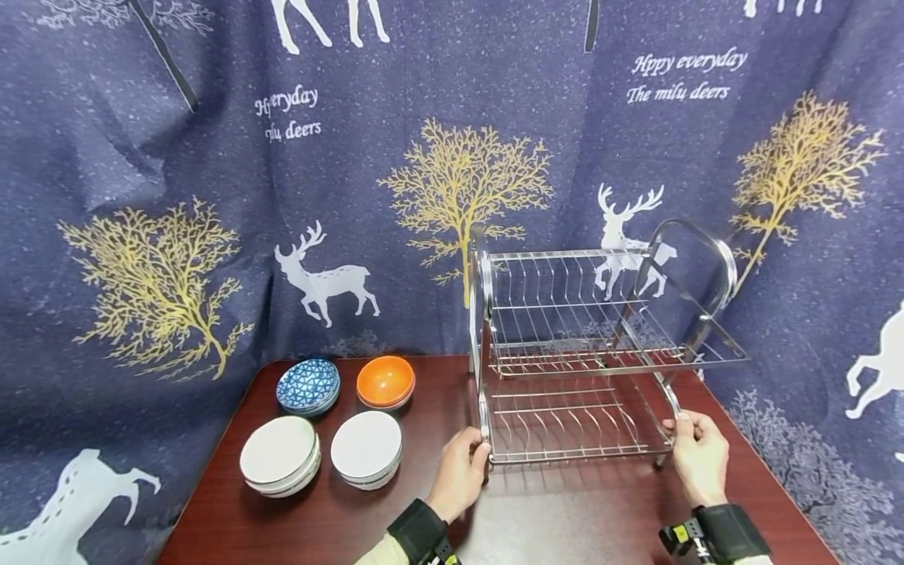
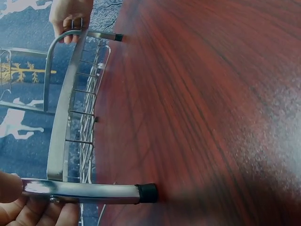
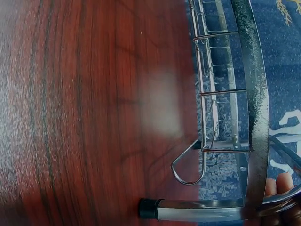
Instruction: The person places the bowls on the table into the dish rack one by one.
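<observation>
A two-tier metal dish rack (image 1: 485,337) stands at the right half of the table, its tiers bare wire. Low on its left side frame, my left hand (image 1: 457,475) grips the metal tube. My right hand (image 1: 699,459) holds the opposite side frame at about the same height. In the left wrist view the left thumb and fingers (image 2: 42,214) wrap the tube above a black-capped foot (image 2: 148,193). The right wrist view shows right fingertips (image 3: 284,182) around the tube; the rest of that hand is hidden. Whether every foot touches the table I cannot tell.
Left of the rack sit stacked bowls: blue-patterned (image 1: 308,384), orange (image 1: 385,381), and two white stacks, one at left (image 1: 279,449) and one nearer the rack (image 1: 366,445). The dark red table (image 1: 565,510) meets a blue printed curtain (image 1: 424,314) at the back.
</observation>
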Demonstrator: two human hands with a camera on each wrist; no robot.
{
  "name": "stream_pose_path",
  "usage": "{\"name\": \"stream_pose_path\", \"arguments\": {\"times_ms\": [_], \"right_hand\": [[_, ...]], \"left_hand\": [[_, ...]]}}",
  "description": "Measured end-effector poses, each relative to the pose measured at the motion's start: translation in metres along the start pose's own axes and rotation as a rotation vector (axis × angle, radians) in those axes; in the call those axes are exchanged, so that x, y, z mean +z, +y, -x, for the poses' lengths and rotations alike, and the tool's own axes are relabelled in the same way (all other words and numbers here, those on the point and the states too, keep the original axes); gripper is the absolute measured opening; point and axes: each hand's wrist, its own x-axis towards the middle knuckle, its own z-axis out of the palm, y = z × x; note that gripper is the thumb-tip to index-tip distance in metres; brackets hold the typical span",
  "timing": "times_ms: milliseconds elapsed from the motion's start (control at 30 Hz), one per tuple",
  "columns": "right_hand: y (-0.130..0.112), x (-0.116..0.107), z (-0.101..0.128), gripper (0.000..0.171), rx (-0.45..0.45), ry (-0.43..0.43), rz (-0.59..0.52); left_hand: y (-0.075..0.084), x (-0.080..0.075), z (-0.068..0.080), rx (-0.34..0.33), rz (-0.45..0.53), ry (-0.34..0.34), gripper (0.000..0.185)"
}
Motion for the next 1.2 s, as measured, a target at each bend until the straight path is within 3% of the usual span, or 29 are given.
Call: {"name": "stream_pose_path", "arguments": {"times_ms": [467,700,1200], "right_hand": [[-0.009,0.018,0.010,0.021,-0.012,-0.055,-0.006],[-0.011,0.028,0.017,0.020,-0.030,-0.079,-0.034],[-0.019,0.043,0.029,0.018,-0.030,-0.110,-0.066]], "left_hand": [[-0.016,-0.019,0.001,-0.040,0.021,0.044,0.013],[-0.021,-0.033,0.001,-0.116,-0.015,0.035,0.008],[-0.031,-0.053,-0.001,-0.174,-0.002,0.013,0.006]]}}
